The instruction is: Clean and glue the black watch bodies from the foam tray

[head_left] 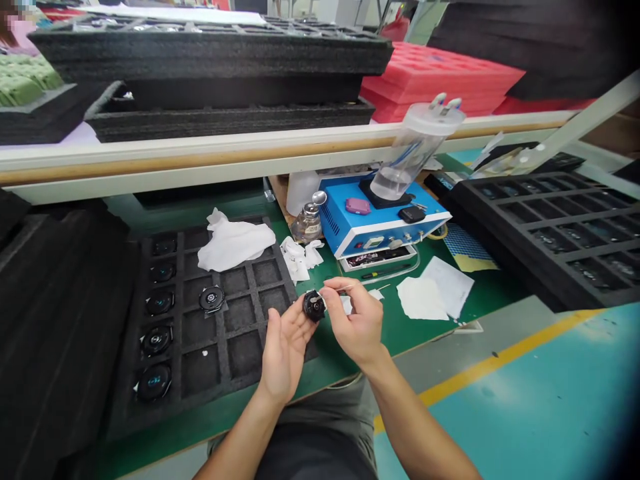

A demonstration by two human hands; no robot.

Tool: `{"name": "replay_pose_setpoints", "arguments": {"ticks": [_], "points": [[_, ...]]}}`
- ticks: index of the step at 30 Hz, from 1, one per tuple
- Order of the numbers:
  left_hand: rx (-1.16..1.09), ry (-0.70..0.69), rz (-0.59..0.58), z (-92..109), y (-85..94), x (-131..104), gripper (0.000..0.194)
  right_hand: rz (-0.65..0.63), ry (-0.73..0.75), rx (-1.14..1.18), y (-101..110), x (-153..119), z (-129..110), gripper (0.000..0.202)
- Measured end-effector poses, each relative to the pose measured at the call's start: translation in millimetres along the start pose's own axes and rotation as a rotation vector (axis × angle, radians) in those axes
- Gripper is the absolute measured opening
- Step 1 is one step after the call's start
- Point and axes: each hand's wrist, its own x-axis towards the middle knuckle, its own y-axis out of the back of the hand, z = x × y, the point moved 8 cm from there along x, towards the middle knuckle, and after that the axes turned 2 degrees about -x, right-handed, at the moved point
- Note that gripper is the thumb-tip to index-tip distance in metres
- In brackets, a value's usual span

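Observation:
My left hand [287, 347] holds a small round black watch body [314, 307] at its fingertips, palm turned up. In my right hand [356, 320] a thin pale stick [345, 288] is pinched between thumb and forefinger. One end of it reaches the face of the watch body; whether that end has a cotton tip I cannot tell. To the left lies a black foam tray [200, 373] with square pockets. Several round watch bodies [156, 340] sit in its left column, and another watch body [211, 299] rests in the second column. A crumpled white cloth [235, 243] covers some back pockets.
Behind my hands stands a blue machine [380, 220] carrying a clear cylinder [413, 153]. A glass bottle [307, 223] is beside it. White paper sheets [435, 290] lie to the right. Foam trays [565, 227] sit at right, and a shelf edge [240, 160] crosses above.

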Motion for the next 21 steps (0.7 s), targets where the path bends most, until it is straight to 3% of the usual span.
{"name": "replay_pose_setpoints", "arguments": {"ticks": [21], "points": [[0.020,-0.001,0.013,2.1,1.0,0.6,0.076,0.007,0.027,-0.004,-0.1,2.7,-2.8,0.009]]}}
